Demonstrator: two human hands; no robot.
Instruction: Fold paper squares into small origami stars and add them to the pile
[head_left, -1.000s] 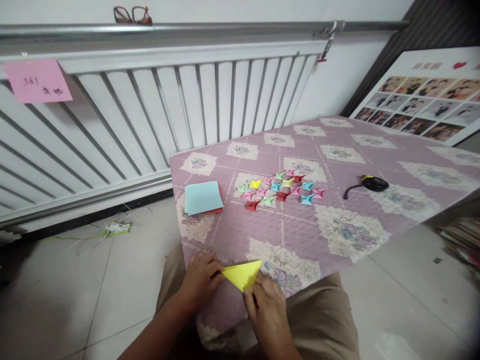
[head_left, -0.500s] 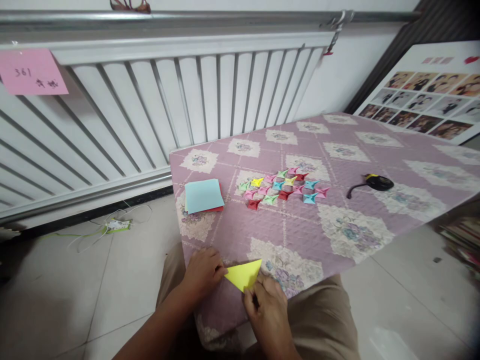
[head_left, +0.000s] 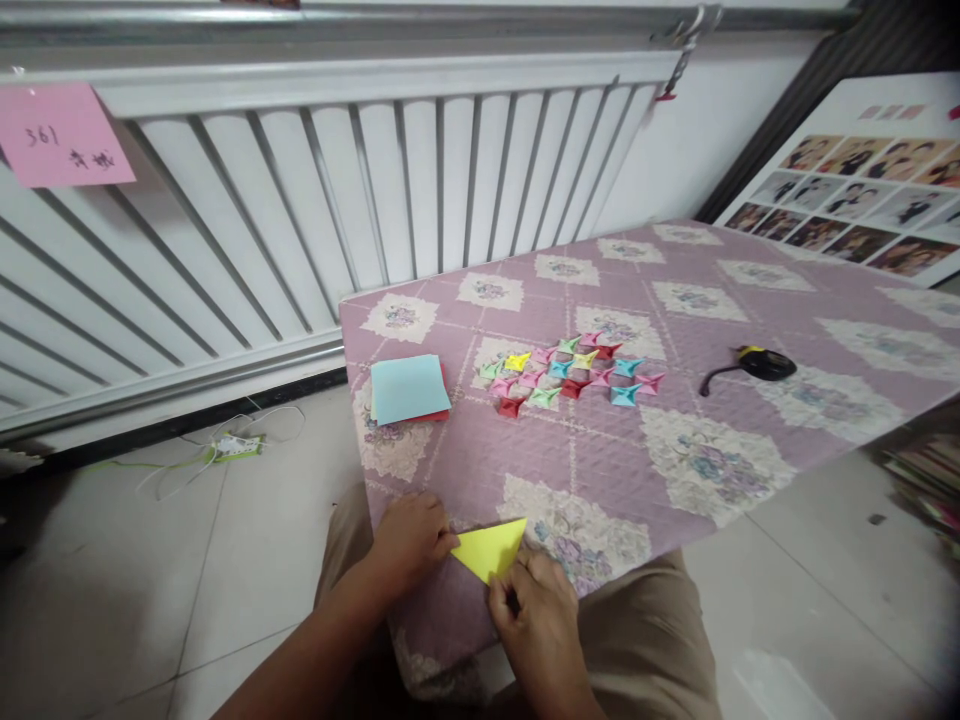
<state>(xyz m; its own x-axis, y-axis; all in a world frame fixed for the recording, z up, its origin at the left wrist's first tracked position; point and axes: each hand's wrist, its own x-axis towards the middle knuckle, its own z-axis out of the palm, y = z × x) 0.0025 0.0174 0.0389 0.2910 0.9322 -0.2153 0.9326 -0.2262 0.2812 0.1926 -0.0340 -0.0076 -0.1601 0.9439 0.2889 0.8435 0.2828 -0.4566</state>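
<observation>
Flat yellow folded-paper triangle (head_left: 491, 545): lower centre of the frame, over the near end of the table; one point toward the left, one toward the upper right, one downward.
Left hand (head_left: 415, 538): left of the triangle, back of the hand uppermost, fingers bent and bunched; grasping the left corner at the fingertips. Exact contact is hidden by the fingers.
Left forearm (head_left: 322, 625): bare, entering at the bottom edge left of centre, slanting up and to the right.
Right hand (head_left: 541, 605): below and right of the triangle, knuckles raised, fingers curled inward; thumb and forefinger pinching the lower corner. A small dark gap shows behind the pinch.
Right wrist (head_left: 561, 680): bent little, rising from the bottom edge and leaning left.
Hand spacing: apart, the paper spanning between them.
Purple cloth with cream floral diamonds (head_left: 480, 470): covers the table, creased under the work.
Stack of square coloured papers (head_left: 411, 388): left of centre, pale blue sheet on top, red edge showing at right.
Small folded-paper figures in pink, red, green, blue and yellow (head_left: 560, 369): grouped in slanting rows at mid-frame.
Black rounded object with yellow trim and a thin tail (head_left: 769, 365): right of the figures, well apart.
</observation>
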